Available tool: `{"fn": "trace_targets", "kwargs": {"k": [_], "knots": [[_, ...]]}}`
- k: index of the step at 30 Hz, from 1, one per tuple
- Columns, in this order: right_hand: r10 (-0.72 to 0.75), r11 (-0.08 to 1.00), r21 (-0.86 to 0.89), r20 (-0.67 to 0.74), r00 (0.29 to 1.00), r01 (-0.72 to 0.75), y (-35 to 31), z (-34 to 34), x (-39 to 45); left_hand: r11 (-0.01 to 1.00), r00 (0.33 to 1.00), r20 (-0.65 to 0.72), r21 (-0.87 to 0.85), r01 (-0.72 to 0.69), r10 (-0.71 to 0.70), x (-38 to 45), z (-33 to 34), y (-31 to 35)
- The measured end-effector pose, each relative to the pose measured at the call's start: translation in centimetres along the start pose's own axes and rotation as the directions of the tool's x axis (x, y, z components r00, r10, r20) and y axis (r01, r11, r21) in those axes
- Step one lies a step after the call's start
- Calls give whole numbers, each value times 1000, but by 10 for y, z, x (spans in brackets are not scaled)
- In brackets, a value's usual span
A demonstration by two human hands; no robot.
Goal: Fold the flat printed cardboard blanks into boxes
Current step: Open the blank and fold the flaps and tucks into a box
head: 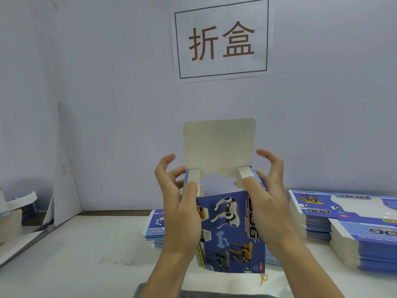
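Box, blue printed, held upright above table, already opened into tube. Left hand grips left wall, thumb pressing left dust flap inward. Right hand grips right wall, thumb on right dust flap; other fingers of both loosely curled. Lid flap stands up behind, unfolded. Step: closing top end. Next, likely: side flaps flat, lid down, tongue tucked. Flat blanks stacked behind and right. Sign on wall.
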State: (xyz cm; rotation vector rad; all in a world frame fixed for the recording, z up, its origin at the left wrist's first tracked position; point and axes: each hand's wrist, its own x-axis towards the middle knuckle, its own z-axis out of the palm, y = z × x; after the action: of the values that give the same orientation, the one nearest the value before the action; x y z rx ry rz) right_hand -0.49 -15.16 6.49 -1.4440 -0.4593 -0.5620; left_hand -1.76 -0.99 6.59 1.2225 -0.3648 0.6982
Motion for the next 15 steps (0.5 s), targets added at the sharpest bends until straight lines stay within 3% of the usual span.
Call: {"fn": "trace_targets", "kwargs": {"k": [2,6,9,11,15], "knots": [[14,1000,3,-1,1000,-14,0,1,1,999,999,27,-6,34,-34,0,-1,1],[5,995,103,-6,1000,-4,-7,4,0,997,998,2,52,-63,63,4,0,3],[-1,947,321,-76,997,25,-9,10,-8,992,997,25,-104,-70,73,2,-1,5],[45,952,307,-112,993,-8,-14,8,-6,982,999,15,-184,-39,43,4,-1,7],[57,965,247,115,992,-84,-11,-4,1,999,996,86,-36,7,-4,8,-7,2]]}}
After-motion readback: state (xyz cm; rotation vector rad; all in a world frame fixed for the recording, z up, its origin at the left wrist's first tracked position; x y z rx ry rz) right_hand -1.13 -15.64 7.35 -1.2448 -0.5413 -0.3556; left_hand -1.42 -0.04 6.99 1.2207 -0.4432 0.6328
